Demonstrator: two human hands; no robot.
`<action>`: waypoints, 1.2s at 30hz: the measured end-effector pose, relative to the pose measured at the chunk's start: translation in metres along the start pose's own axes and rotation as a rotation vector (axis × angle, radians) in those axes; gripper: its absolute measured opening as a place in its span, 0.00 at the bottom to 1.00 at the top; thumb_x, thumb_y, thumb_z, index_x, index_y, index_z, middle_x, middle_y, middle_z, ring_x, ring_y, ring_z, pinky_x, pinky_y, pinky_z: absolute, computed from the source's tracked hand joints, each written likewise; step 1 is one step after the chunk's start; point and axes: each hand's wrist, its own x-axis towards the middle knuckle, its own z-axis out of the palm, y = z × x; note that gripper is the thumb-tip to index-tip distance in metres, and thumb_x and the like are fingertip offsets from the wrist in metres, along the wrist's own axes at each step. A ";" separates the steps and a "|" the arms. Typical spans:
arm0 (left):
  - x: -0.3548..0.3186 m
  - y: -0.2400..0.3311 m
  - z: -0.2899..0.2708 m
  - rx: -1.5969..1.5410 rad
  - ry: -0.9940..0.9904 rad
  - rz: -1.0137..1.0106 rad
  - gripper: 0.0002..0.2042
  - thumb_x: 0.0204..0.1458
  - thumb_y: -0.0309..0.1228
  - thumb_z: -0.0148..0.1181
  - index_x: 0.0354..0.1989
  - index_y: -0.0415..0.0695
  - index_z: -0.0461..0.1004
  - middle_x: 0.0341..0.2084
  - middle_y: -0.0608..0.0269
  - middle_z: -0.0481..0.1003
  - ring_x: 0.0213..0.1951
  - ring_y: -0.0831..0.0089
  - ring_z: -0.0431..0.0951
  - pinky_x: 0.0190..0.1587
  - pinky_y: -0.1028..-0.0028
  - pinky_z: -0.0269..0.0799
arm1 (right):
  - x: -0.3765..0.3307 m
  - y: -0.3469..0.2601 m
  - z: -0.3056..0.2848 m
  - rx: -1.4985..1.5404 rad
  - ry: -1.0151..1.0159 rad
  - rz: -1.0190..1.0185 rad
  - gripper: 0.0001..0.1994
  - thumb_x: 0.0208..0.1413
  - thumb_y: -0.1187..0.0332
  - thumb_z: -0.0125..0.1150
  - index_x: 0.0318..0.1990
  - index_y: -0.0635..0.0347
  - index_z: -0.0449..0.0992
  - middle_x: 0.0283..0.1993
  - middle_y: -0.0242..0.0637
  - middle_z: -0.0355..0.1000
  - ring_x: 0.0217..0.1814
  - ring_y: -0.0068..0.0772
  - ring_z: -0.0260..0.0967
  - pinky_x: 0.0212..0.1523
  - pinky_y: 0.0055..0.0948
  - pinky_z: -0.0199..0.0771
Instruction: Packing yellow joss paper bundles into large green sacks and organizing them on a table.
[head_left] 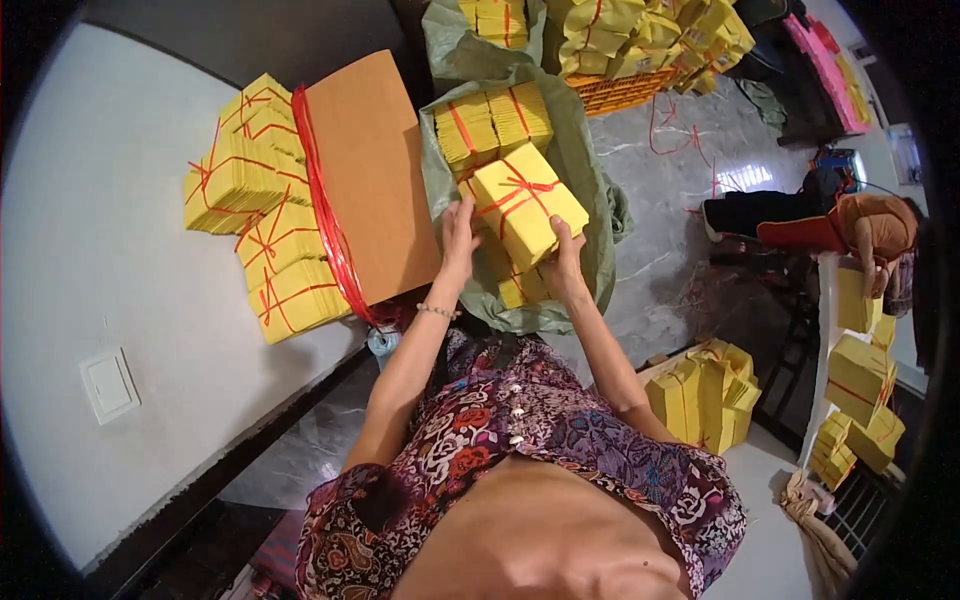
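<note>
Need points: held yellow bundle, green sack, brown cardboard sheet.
yellow bundle (pixel 527 205): head view, top face, by the red tie.
green sack (pixel 583 150): head view, right wall of the open sack.
brown cardboard sheet (pixel 375 170): head view, bare middle.

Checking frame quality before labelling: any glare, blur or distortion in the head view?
Head view: strong fisheye bend with black vignette at the corners; glare on the glossy floor at upper right; the wall is bright and flat; both hands and the yellow bundle are sharp, no motion blur.

Yellow red-tied bundle (pixel 525 205) over green sack (pixel 590 170); brown cardboard sheet (pixel 375 180) left.
</note>
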 end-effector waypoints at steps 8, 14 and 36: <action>-0.013 -0.007 -0.041 1.116 0.385 0.504 0.42 0.43 0.38 0.65 0.62 0.37 0.47 0.54 0.36 0.59 0.55 0.44 0.62 0.56 0.57 0.59 | -0.002 0.015 0.040 -0.470 0.693 0.391 0.65 0.27 0.36 0.69 0.66 0.65 0.35 0.67 0.62 0.40 0.67 0.56 0.45 0.63 0.51 0.48; -0.013 -0.005 -0.055 0.981 0.219 0.375 0.28 0.53 0.36 0.55 0.58 0.31 0.58 0.49 0.37 0.68 0.52 0.47 0.69 0.54 0.60 0.63 | 0.011 0.003 0.087 -0.578 0.757 0.489 0.68 0.20 0.39 0.73 0.67 0.52 0.33 0.61 0.61 0.40 0.62 0.61 0.46 0.60 0.51 0.52; -0.022 -0.019 -0.052 0.598 -0.022 0.451 0.21 0.52 0.32 0.53 0.52 0.34 0.64 0.43 0.41 0.73 0.47 0.46 0.72 0.49 0.59 0.67 | 0.044 0.060 0.047 0.206 -0.005 0.361 0.48 0.44 0.50 0.68 0.65 0.43 0.38 0.53 0.46 0.52 0.48 0.50 0.61 0.39 0.51 0.73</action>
